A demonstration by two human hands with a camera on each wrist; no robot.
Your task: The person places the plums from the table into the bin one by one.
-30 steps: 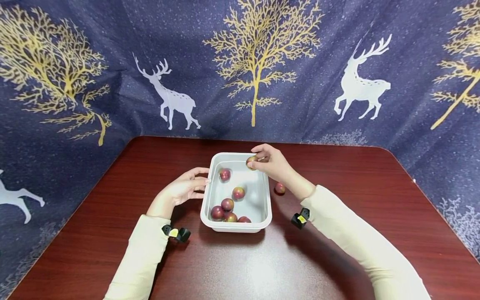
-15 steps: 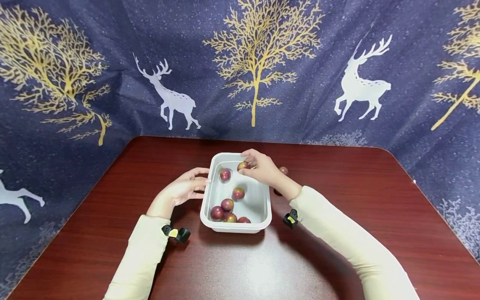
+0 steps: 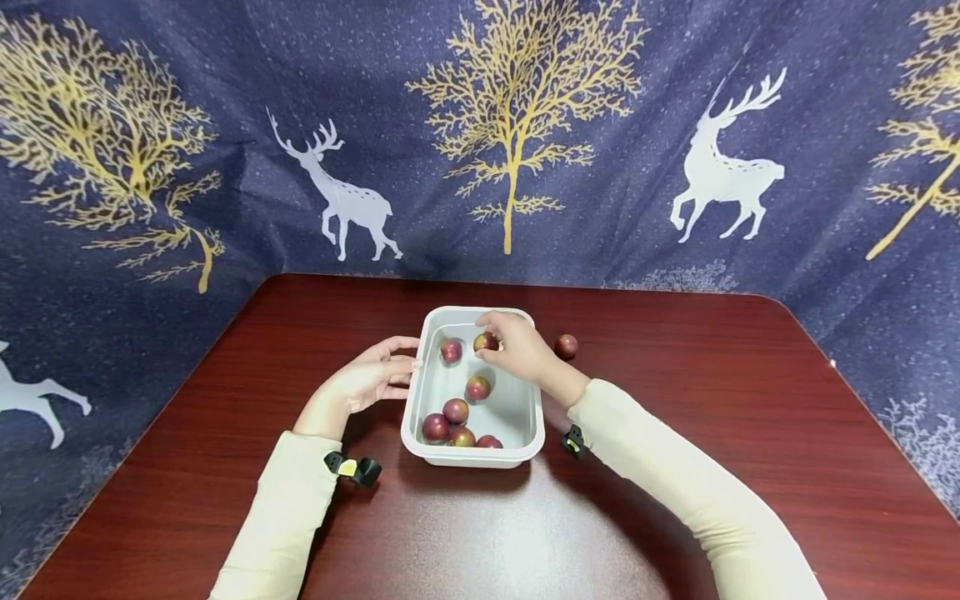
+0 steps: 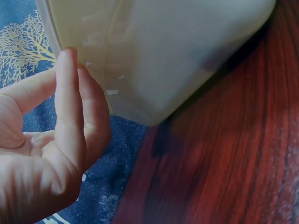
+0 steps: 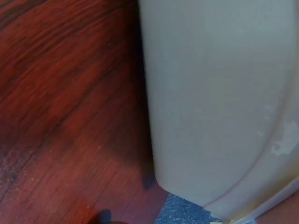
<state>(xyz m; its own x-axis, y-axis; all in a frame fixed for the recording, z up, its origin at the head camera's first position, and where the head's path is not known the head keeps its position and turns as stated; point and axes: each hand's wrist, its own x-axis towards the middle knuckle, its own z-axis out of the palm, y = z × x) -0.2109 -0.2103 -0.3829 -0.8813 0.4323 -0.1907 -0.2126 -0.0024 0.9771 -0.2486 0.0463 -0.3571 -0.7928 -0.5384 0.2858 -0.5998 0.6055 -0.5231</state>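
My right hand (image 3: 513, 348) reaches over the far right wall of a white rectangular plastic container (image 3: 406, 417). Its fingertips and thumb pinch a reddish-green plum (image 3: 483, 342) inside, near the far end. Left of that lies a red plum (image 3: 451, 350); another plum (image 3: 477, 387) sits mid-container, and several more (image 3: 455, 410) cluster at the near end. My left hand (image 3: 362, 379) rests its fingertips against the container's left rim, fingers fairly straight. In the left wrist view these fingers (image 4: 70, 102) touch the outer wall. The right wrist view shows the container's outside, without the right hand's grip.
One loose plum (image 3: 566, 346) lies on the dark red wooden table (image 3: 675, 358), right of the container and beyond my right forearm. A blue cloth (image 3: 450, 167) printed with deer and trees hangs behind the table's far edge.
My right hand has carried the plum left and lowered it into the container. The forearm now covers the spot of one loose plum and uncovers another. My left hand stays put.
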